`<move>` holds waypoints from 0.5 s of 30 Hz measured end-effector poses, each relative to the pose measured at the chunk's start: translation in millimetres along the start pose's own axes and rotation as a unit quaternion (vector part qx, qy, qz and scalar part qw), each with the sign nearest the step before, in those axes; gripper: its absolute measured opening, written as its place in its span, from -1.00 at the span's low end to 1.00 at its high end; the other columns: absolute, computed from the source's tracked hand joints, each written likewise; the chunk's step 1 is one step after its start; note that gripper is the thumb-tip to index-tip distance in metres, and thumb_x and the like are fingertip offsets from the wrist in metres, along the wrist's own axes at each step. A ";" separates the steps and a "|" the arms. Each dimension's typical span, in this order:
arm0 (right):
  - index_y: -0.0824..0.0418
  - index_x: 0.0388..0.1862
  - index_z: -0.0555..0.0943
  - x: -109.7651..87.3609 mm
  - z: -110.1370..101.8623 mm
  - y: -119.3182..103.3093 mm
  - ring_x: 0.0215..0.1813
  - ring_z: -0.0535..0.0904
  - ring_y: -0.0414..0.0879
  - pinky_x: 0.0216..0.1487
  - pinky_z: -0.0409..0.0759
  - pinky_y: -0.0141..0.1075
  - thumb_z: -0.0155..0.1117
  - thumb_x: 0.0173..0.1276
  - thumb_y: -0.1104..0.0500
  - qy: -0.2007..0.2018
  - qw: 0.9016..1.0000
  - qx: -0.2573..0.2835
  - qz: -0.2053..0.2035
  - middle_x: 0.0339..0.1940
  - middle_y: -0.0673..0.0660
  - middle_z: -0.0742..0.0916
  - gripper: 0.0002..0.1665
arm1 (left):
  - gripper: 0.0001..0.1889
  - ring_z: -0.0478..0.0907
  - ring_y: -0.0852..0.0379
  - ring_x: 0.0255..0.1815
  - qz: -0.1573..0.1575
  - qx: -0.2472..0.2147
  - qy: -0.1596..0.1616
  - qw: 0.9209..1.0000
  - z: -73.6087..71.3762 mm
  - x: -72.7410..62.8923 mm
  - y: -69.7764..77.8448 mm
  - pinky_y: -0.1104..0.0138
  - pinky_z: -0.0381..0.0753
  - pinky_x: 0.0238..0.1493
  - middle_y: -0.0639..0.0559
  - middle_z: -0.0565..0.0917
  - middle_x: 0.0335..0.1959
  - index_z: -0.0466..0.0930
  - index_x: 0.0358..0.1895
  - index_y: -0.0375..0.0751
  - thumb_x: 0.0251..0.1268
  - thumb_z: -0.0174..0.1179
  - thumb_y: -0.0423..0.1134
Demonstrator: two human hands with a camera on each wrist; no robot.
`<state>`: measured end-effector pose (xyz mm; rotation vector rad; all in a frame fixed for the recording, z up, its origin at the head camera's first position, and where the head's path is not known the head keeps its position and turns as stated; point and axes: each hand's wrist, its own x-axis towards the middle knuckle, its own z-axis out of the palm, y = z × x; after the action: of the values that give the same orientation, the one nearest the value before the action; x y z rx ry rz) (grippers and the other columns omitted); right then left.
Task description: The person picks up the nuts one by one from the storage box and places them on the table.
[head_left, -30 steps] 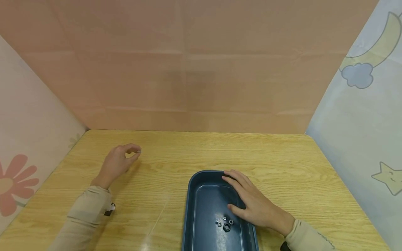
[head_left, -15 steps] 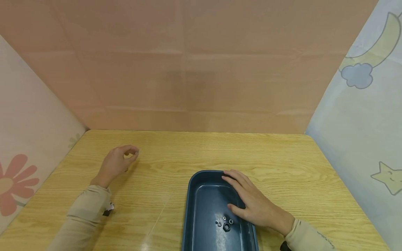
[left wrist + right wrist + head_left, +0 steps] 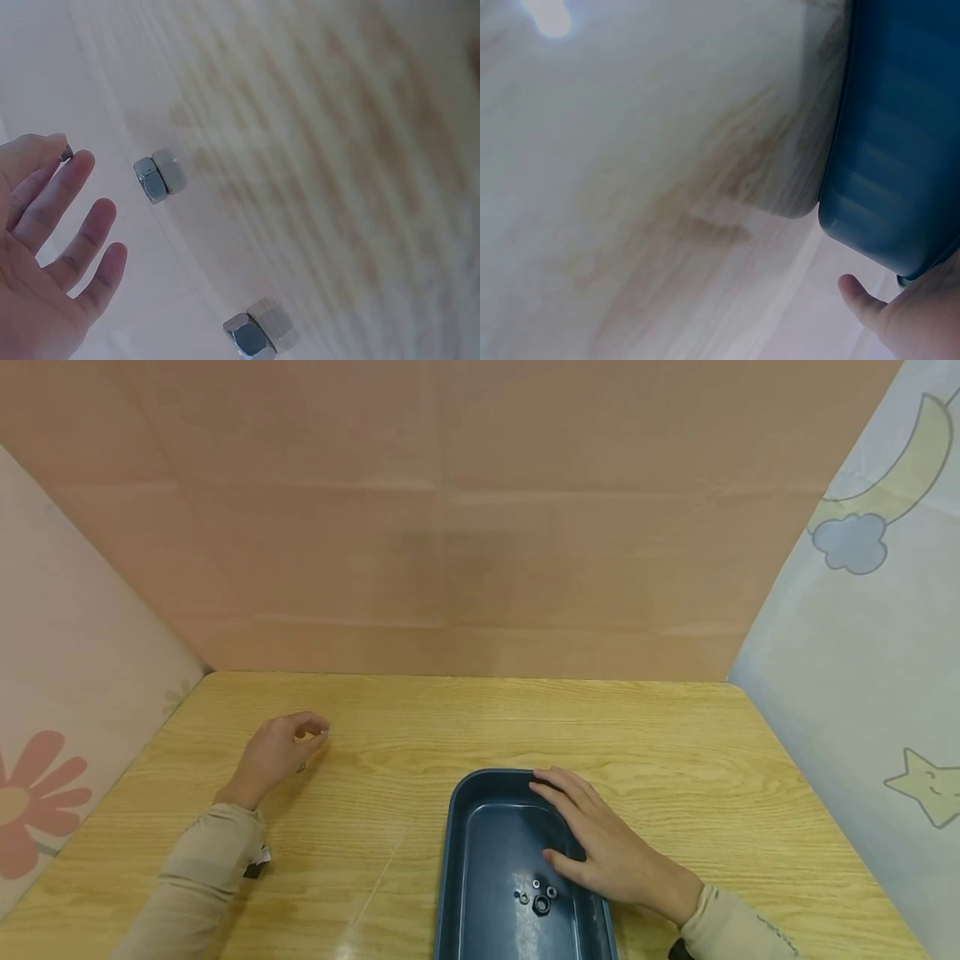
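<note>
My left hand [image 3: 273, 752] is over the left part of the table, thumb and index finger pinching a small metal nut [image 3: 66, 153]. The other fingers spread loosely in the left wrist view. Two larger hex nuts stand on the table beyond them, one nearer the fingertips [image 3: 151, 180] and another hex nut [image 3: 250, 336] lower in that view. In the head view my left hand mostly hides them. My right hand [image 3: 611, 847] lies over the right rim of a dark blue tray [image 3: 444, 893], fingers extended at its far corner. Several nuts [image 3: 541, 905] of different sizes sit inside the tray.
The wooden table [image 3: 375, 827] carries the tray at its near middle. A brown panel [image 3: 450, 527] closes off the back. Patterned walls stand on both sides, with a flower [image 3: 37, 802] at left and a moon [image 3: 911, 464] at right.
My left hand has sunk slightly toward the table and shifted a little left, still pinching the small nut. My right hand and the tray have stayed in place.
</note>
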<state>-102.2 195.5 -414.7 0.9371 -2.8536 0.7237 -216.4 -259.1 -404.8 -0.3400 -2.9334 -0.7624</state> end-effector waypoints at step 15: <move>0.06 0.54 0.23 -0.1 0.9 -0.2 0.60 0.10 0.00 0.38 0.41 0.15 0.39 0.27 0.03 0.008 1.000 0.002 -0.005 0.59 0.07 0.25 -0.09 | -0.76 0.64 -0.16 -0.13 -0.012 0.024 -0.030 0.999 0.6 2.0 -3.3 0.04 0.63 -0.25 -0.24 0.74 -0.11 0.66 0.01 -0.25 0.37 0.23 -0.23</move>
<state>-102.0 195.0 -415.5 0.9402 -2.8341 0.7316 -219.2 -261.3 -406.6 -0.3291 -3.0126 -0.6963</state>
